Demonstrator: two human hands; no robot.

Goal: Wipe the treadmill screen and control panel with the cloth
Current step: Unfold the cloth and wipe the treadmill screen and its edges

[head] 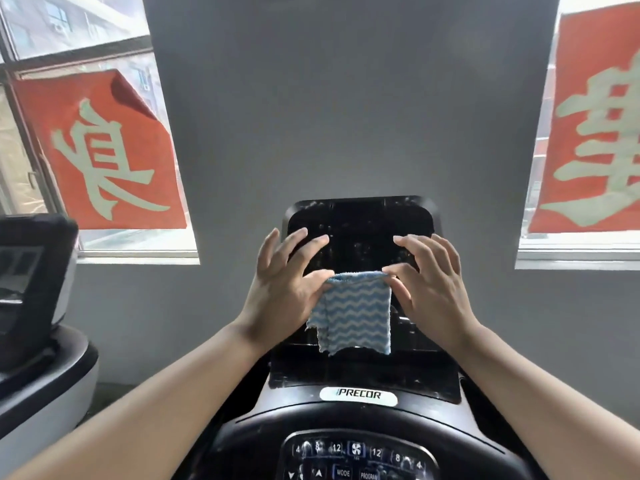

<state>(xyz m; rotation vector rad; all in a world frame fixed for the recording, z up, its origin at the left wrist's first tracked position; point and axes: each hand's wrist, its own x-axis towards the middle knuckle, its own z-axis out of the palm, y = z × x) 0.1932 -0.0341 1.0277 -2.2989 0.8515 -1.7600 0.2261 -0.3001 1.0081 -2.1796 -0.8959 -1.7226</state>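
Observation:
A blue-and-white wavy-striped cloth (pixel 355 311) hangs folded in front of the dark treadmill screen (pixel 360 230). My left hand (pixel 284 282) pinches its upper left corner between thumb and forefinger, the other fingers spread. My right hand (pixel 429 282) pinches the upper right corner the same way. The cloth hangs over the lower half of the screen; I cannot tell whether it touches the glass. Below lies the black control panel (pixel 356 459) with number, MODE and PROGRAM buttons, under a Precor badge (pixel 358 394).
A grey wall (pixel 346 98) rises behind the console. Red banners (pixel 100 150) hang in the windows on both sides. Another machine's console (pixel 31 271) stands at the left edge.

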